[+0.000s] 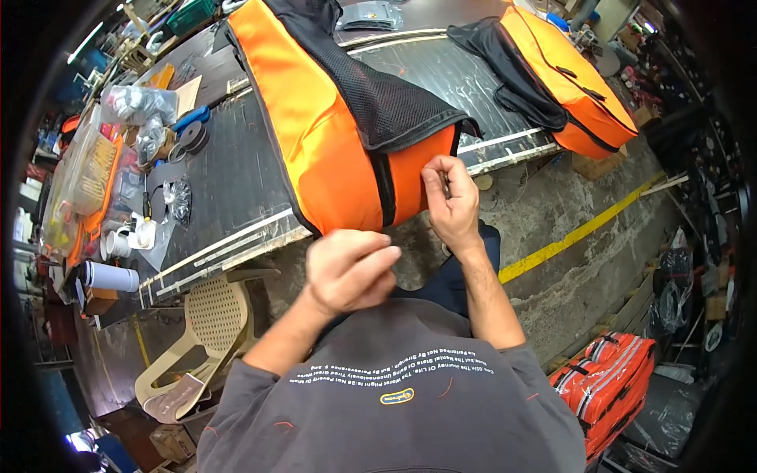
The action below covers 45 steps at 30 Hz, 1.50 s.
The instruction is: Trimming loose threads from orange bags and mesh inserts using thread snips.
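Note:
An orange bag [315,134] with black trim lies on the dark work table, its near end at the edge in front of me. A black mesh panel [394,98] spreads loosely over its upper right part, and a black strip [383,185] runs down the near end. My right hand [451,201] is closed in a pinch beside the bag's right near corner; a small dark bit shows between the fingers, too small to name. Slightly blurred, my left hand [351,272] is closed with curled fingers just off the bag's near edge. Whatever it may hold is hidden.
Another orange and black bag [572,83] rests at the table's right end. Clear plastic boxes [91,169], a black tape roll [194,135] and a white cylinder [112,277] crowd the left side. Below stands a beige plastic chair [213,315]; a red bag [607,386] sits behind right.

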Motion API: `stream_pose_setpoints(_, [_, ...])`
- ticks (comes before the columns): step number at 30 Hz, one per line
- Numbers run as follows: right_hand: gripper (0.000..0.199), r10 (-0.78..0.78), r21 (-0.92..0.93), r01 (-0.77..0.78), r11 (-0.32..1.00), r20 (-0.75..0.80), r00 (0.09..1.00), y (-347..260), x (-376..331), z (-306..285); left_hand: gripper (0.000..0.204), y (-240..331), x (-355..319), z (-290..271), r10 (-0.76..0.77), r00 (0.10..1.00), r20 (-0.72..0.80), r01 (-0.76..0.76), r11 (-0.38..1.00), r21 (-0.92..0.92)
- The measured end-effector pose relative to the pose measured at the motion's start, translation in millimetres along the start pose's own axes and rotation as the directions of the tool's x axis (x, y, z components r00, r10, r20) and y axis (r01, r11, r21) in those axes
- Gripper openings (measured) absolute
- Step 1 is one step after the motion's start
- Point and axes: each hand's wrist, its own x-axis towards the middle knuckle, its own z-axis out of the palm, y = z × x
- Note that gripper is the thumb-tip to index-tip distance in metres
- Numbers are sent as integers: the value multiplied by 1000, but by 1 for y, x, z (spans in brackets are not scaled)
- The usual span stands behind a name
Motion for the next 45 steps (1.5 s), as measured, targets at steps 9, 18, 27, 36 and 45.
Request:
stream_pose_setpoints(9, [37, 303, 156, -289, 945, -71, 950, 41, 13, 11, 50, -51, -30, 30, -4, 1000, 12, 0, 949, 315])
stream_pose_setpoints(18, [29, 412, 433, -307, 847, -171, 895, 103, 27, 31, 51, -127, -46, -47, -105, 986, -129, 162, 776, 609])
stream_pose_setpoints(27, [43, 125, 364, -178, 914, 167, 978, 21, -3, 125, 48, -128, -66, -77, -154, 974, -168, 222, 807, 547])
stream_pose_setpoints(36, [31, 179, 238, -235, 942, 236, 955, 35, -1, 136, 45, -112, -63, -69, -165, 970, -179, 232, 848, 476])
stream_pose_setpoints(45, [29, 103, 235, -158, 959, 230, 968, 37, -6, 137, 24, -110, -72, -68, -193, 963, -189, 265, 810, 524])
